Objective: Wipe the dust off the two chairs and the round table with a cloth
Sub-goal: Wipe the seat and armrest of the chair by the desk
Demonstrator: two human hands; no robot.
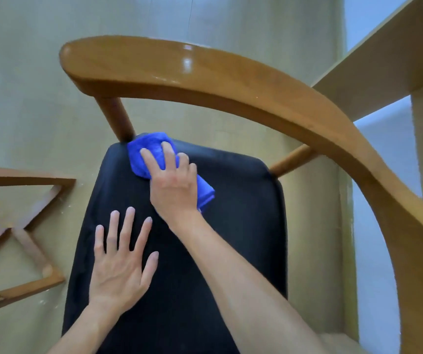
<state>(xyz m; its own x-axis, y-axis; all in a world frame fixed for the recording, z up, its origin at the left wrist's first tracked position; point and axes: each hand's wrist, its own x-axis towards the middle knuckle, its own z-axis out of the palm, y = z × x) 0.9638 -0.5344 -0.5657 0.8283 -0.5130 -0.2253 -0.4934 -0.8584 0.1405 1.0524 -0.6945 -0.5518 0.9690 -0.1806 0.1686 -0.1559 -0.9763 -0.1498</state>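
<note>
Chair (pixel 230 80): wooden, with a curved glossy back rail sweeping from upper left down to the right edge, carried on round spindles.
Seat (pixel 230 226): black padded cushion of that chair, filling the middle of the view.
Floor (pixel 26 98): pale, beneath the chair.
Wooden frame (pixel 36 254): crossed brown bars lying low at the left, well apart from the seat – what it belongs to I cannot tell.
Left hand (pixel 121 267): grip released – palm down, fingers straight and spread, resting flat on the seat near its front left.
Right hand (pixel 173 185): grip grasping the cloth, fingers curled over it, pressing it onto the seat.
Cloth (pixel 149 149): blue, bunched, at the seat's far left corner, just beside the left spindle.
</note>
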